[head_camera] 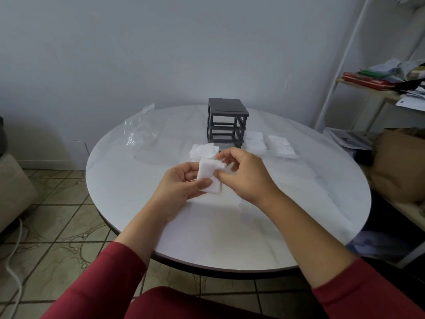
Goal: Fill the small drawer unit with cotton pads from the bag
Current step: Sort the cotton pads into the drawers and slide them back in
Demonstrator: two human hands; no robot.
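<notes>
A small stack of white cotton pads [209,178] is held above the middle of the round white table [299,222]. My left hand [181,189] grips its lower left side and my right hand [243,176] pinches its right edge. More loose pads [203,151] lie just behind. The dark grey drawer frame [226,122] stands at the back with its slots open. Two clear drawers holding pads [255,139] [281,146] sit to its right. A third clear drawer [247,209] is faint under my right wrist. The clear plastic bag [140,128] lies at the back left.
A white shelf rack [368,88] with papers and fabric stands at the right, a brown bag [400,164] beside the table. A beige seat [11,187] and a white cable [13,268] are on the tiled floor at left.
</notes>
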